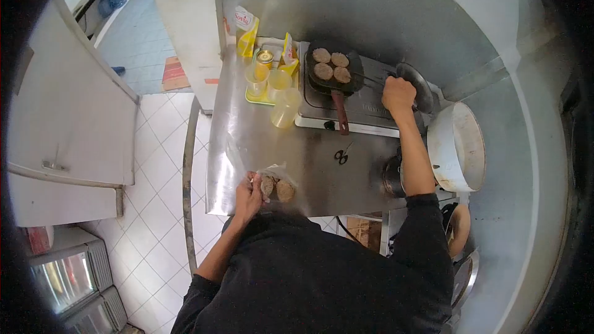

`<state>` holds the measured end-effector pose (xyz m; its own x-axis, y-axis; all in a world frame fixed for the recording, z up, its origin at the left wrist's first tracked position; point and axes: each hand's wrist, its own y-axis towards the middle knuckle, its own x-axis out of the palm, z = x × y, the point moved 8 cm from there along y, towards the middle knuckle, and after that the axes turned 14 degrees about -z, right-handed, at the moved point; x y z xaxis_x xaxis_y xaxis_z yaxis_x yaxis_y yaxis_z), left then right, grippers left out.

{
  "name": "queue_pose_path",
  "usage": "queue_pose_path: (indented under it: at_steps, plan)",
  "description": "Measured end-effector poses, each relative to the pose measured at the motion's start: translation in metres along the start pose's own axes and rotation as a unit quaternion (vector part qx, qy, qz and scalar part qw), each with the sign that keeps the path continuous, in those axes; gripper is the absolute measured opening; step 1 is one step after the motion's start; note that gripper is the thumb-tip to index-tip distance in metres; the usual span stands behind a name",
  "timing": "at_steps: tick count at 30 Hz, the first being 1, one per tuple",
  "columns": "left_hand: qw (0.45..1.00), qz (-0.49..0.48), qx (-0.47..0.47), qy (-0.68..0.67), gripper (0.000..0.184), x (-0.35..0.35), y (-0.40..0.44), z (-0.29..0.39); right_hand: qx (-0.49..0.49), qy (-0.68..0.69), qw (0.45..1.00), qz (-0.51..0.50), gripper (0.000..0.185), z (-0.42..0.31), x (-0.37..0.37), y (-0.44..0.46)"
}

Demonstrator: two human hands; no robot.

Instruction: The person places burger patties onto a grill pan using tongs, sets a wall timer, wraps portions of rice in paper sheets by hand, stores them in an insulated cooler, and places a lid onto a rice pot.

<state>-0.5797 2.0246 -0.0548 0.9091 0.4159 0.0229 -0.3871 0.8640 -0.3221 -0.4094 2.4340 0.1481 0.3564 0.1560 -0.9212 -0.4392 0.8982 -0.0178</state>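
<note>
Your left hand (249, 194) is clamped on a clear plastic bag (281, 173) holding bagged patties (284, 190) by the tabletop's (309, 167) near edge; your right hand (399, 94) is closed around a thin dark utensil (372, 80) reaching the frying pan (335, 84), where four browned patties (323, 71) lie.

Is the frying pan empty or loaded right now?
Loaded: the frying pan has four browned patties lying flat in it, two by two.
</note>
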Motion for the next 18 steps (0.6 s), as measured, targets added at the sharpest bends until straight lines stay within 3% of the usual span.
queue_pose_path:
  at_steps: [7, 13, 18]
  plan:
    - [1.0, 0.004, 0.001, -0.006, 0.037, 0.002, 0.003, -0.01, 0.091, 0.23, 0.958, -0.145, 0.057, 0.008, 0.031, -0.011]
    - [1.0, -0.006, -0.006, -0.004, 0.038, 0.002, 0.002, -0.014, 0.133, 0.351, 0.92, -0.116, 0.058, -0.05, 0.094, -0.008]
    - [1.0, -0.006, -0.01, 0.028, 0.038, 0.002, -0.001, -0.011, 0.11, 0.352, 0.923, -0.115, 0.062, -0.08, 0.121, -0.003]
